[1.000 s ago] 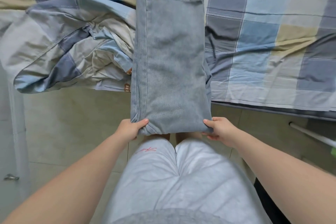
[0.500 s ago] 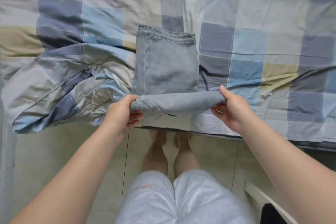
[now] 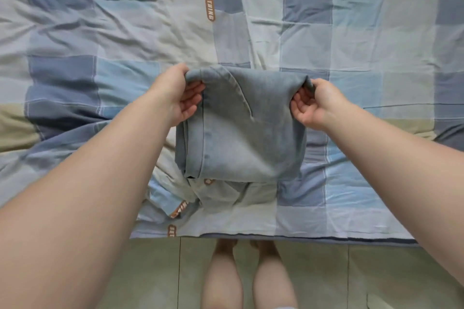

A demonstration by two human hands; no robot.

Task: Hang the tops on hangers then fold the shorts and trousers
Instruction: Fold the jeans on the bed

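Light blue denim trousers (image 3: 246, 133) lie folded into a compact rectangle on the checked bed cover, near its front edge. My left hand (image 3: 175, 94) pinches the far left corner of the top layer. At the far right corner, my right hand (image 3: 313, 103) pinches the same layer. Both hands hold that edge slightly raised over the layers below. The lower layers are mostly hidden under the top fold.
The checked blue, grey and beige bed cover (image 3: 351, 45) fills the upper view, bunched into folds (image 3: 190, 198) under the trousers' near edge. Its front edge (image 3: 301, 237) runs across the lower part. Below it are a tiled floor (image 3: 150, 271) and my bare legs (image 3: 248, 278).
Both hands carried the trousers' near end away from me and over the far part, folding the long strip into a short rectangle. The view moved forward over the bed.
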